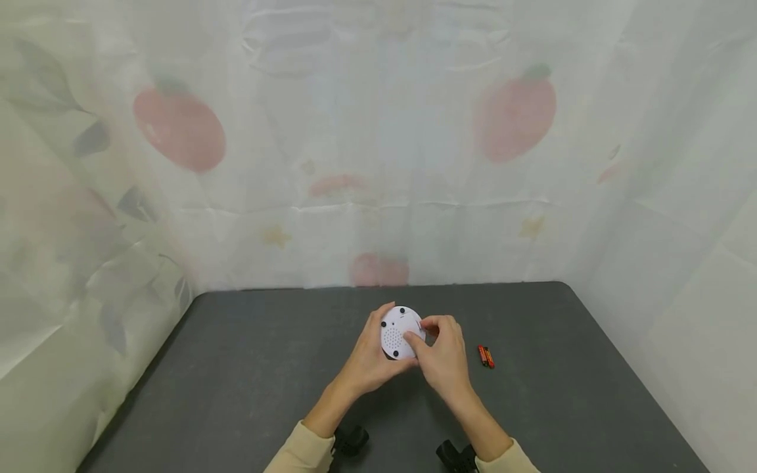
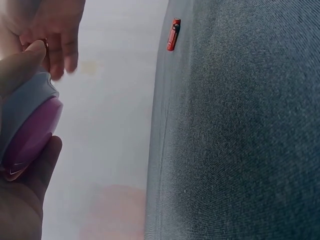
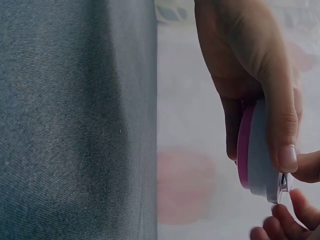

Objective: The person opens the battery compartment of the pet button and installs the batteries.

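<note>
A round device (image 1: 397, 339), held up over the table, shows a white back with small speaker-like holes and black feet. Its other side is a pink rim (image 3: 244, 150). My left hand (image 1: 367, 360) grips it around the edge, thumb on one side and fingers on the other. My right hand (image 1: 445, 355) works at its right edge, thumb over the back and fingertips at the side. In the right wrist view, a thin shiny piece (image 3: 284, 186) stands out at that edge between the right fingers. I cannot tell whether it is a cover.
Two small red-and-black batteries (image 1: 486, 356) lie side by side on the dark grey table (image 1: 266, 368), right of the hands. Light fruit-print curtains (image 1: 378, 157) enclose the back and sides. Black wrist mounts (image 1: 351, 440) hang under the forearms near the front.
</note>
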Available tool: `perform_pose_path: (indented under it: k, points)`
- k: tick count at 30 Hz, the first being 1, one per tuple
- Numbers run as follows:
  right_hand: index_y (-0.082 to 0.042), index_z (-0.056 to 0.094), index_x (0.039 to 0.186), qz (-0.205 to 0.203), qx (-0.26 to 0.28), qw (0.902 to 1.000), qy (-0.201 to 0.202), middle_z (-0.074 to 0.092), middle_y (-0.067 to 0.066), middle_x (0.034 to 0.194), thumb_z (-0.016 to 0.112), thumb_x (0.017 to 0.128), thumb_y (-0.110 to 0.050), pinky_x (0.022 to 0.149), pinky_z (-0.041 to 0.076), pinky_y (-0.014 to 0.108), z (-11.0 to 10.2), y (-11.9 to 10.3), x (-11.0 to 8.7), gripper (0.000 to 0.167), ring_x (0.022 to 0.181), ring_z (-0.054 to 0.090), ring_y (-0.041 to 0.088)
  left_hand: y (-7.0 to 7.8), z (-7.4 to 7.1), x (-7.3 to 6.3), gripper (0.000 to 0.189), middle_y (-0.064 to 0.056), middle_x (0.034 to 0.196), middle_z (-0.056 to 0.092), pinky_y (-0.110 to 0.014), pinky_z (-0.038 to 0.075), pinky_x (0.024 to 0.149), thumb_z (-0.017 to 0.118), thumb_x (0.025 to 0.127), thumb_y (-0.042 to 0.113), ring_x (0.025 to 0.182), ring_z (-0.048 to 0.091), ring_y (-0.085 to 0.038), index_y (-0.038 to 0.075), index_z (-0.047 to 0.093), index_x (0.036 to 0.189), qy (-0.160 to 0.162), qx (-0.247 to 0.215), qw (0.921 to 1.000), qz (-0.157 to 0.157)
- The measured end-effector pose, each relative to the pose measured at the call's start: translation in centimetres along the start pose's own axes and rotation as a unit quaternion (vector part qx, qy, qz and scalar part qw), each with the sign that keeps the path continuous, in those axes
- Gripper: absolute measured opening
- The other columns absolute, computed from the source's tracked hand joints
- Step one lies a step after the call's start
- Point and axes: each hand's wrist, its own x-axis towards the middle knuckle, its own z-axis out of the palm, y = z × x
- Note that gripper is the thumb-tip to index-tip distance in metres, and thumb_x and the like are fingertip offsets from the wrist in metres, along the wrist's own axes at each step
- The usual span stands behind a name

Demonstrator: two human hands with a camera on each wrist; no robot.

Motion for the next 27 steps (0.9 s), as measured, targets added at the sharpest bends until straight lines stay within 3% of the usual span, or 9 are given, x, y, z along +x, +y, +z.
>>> perform_pose_path:
  k: [6,12,19,27]
  points:
    - [-0.007,0.064,0.102,-0.026,-0.014,0.9993,0.022,0.059,0.005,0.097,0.087,0.082,-0.016,0.079,0.042,0.039,0.2,-0.2,-0.2,0.031,0.093,0.051,0.023,-0.1,-0.1,0.1,0.104,-0.010,0.138,0.049,-0.040,0.052,0.084,0.093,0.073,0.029,0.110,0.056,-0.022,0.012,0.031,0.155,0.004,0.001,1.0000,0.002]
    - [-0.008,0.063,0.103,-0.067,0.044,0.9963,0.030,0.059,-0.001,0.082,0.084,0.084,-0.008,0.070,0.047,0.030,0.3,0.2,-0.2,0.028,0.075,0.056,0.014,-0.1,-0.2,0.0,0.104,-0.009,0.140,0.048,-0.040,0.052,0.085,0.093,0.074,0.030,0.111,0.056,-0.021,0.016,0.031,0.156,-0.004,-0.015,0.9998,-0.009]
    - [-0.006,0.067,0.104,-0.148,0.075,0.9853,0.040,0.062,-0.001,0.084,0.080,0.085,0.002,0.064,0.049,0.025,-0.3,0.8,0.3,0.024,0.071,0.057,0.011,0.0,-0.3,0.0,0.106,-0.005,0.139,0.049,-0.041,0.050,0.087,0.094,0.073,0.032,0.110,0.056,-0.017,0.021,0.030,0.157,-0.015,-0.022,0.9996,-0.012]
    - [-0.007,0.071,0.103,-0.185,0.068,0.9800,0.022,0.065,-0.001,0.088,0.079,0.086,0.002,0.066,0.052,0.026,-1.7,1.3,1.3,0.022,0.073,0.059,0.011,-0.1,-0.6,0.1,0.105,-0.002,0.136,0.049,-0.040,0.049,0.086,0.094,0.073,0.035,0.105,0.055,-0.016,0.022,0.030,0.156,-0.025,-0.023,0.9993,-0.014]
